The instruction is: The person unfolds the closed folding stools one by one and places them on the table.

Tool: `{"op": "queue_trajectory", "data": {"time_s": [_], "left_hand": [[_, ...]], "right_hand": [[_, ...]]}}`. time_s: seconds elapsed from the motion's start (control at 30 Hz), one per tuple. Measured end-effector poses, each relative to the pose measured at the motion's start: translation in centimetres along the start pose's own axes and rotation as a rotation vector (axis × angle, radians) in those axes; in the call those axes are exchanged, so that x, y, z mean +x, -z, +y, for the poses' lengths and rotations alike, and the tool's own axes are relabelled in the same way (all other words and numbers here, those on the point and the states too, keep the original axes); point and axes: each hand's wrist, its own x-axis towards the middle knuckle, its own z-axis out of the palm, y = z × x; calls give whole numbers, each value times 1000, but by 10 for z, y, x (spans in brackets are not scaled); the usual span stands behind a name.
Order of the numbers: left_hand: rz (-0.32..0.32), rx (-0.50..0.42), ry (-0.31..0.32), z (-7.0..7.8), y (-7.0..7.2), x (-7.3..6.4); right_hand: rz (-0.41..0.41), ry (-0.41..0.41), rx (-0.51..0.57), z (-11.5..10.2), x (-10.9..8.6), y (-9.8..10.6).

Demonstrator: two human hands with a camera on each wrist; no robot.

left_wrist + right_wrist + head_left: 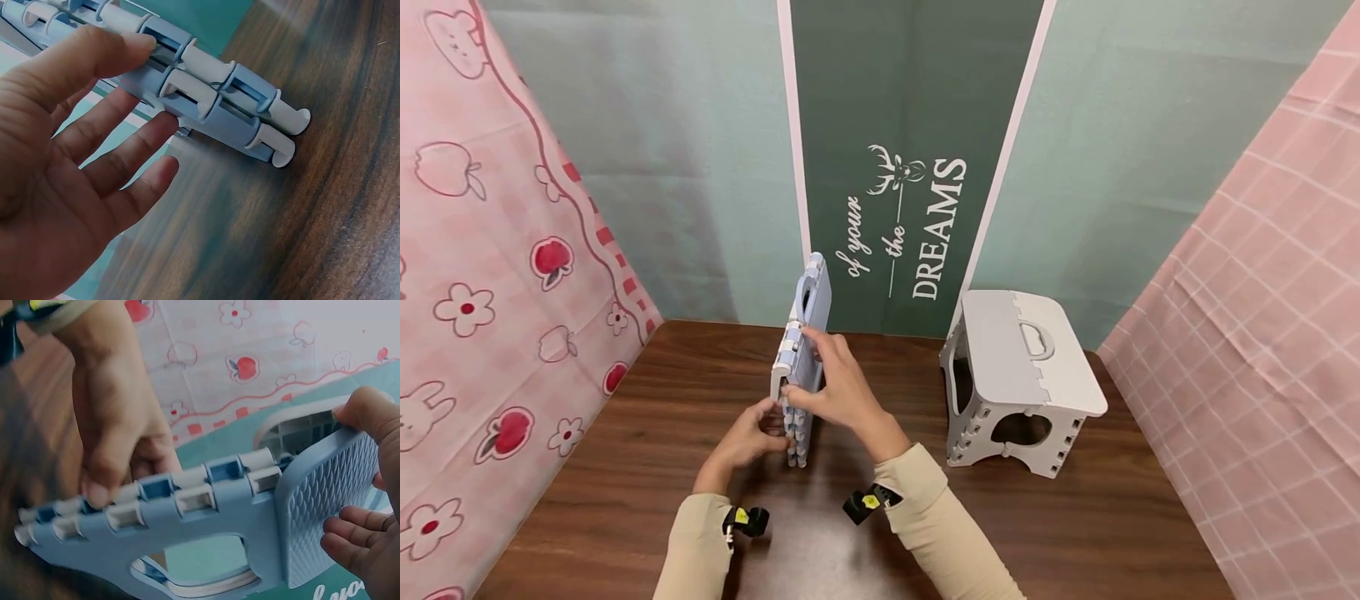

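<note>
A folded blue-and-white folding step stool [820, 300] stands on edge on the table, its hinged legs tucked together below the top panels. My left hand [748, 433] holds its lower hinged side. In the left wrist view the thumb lies over the hinge knuckles [194, 94] and the fingers are on the other side. Higher up, my right hand [842, 387] grips the top panel; in the right wrist view its thumb hooks the rim of the textured panel [331, 481], fingers beside the outer face. The two top panels stand slightly apart there.
An unfolded grey-and-white step stool [1030, 350] stands to the right on the brown wooden table [625, 475]. Behind hangs a green curtain [917, 100] with lettering. Pink patterned cloths [482, 250] border the left and right sides.
</note>
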Motion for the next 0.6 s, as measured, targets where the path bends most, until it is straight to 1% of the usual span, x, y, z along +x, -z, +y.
{"op": "queue_trajectory", "data": {"time_s": [0.1, 0.23, 0.37, 0.6], "left_hand": [[22, 20, -6, -1, -3, 1], [56, 44, -8, -1, -5, 0], [57, 22, -4, -3, -5, -1], [76, -20, 13, -5, -5, -2]], "right_hand": [[5, -3, 17, 0, -6, 1], [9, 28, 28, -1, -11, 2], [22, 53, 58, 2, -16, 0], [72, 71, 169, 11, -27, -9]]}}
